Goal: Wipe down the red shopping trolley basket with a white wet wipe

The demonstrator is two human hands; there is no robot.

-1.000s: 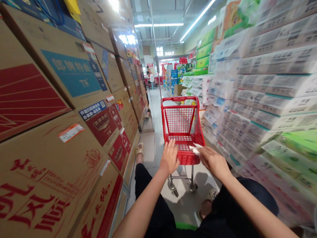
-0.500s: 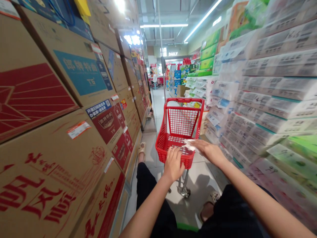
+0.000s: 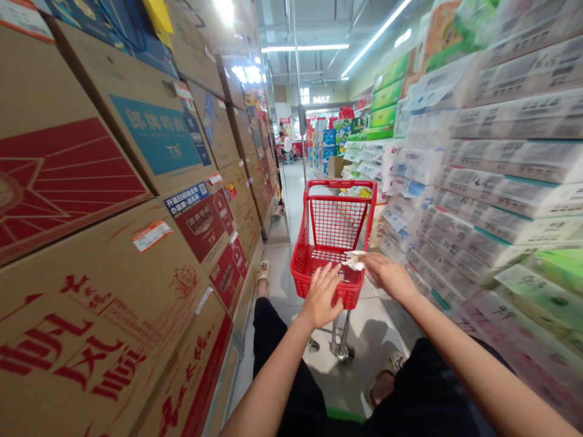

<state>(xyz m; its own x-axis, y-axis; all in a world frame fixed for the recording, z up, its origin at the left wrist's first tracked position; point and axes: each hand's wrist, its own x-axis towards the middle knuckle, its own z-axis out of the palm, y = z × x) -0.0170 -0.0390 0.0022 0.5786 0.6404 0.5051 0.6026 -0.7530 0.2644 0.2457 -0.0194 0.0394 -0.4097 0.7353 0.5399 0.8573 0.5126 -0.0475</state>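
Observation:
A small red shopping cart (image 3: 337,224) stands in the aisle right in front of me. My left hand (image 3: 322,296) rests on the cart's near rim with its fingers spread apart. My right hand (image 3: 386,274) is at the cart's right near corner, its fingers pinched on a crumpled white paper (image 3: 353,260) held over the rim. The basket looks empty through its mesh. My legs in black and a beige sandal (image 3: 260,271) show below.
Stacked cardboard boxes (image 3: 136,200) wall the left side of the narrow aisle. Wrapped tissue packs (image 3: 492,182) pile high on the right. A metal pole (image 3: 298,91) rises beyond the cart. Far down the aisle, a person sits near more displays (image 3: 324,139).
The cart swung leftward and tilted, then straightened while rolling a little forward. My right hand with the white paper shifted from the rear rim toward the right corner. My left hand stayed on the rim.

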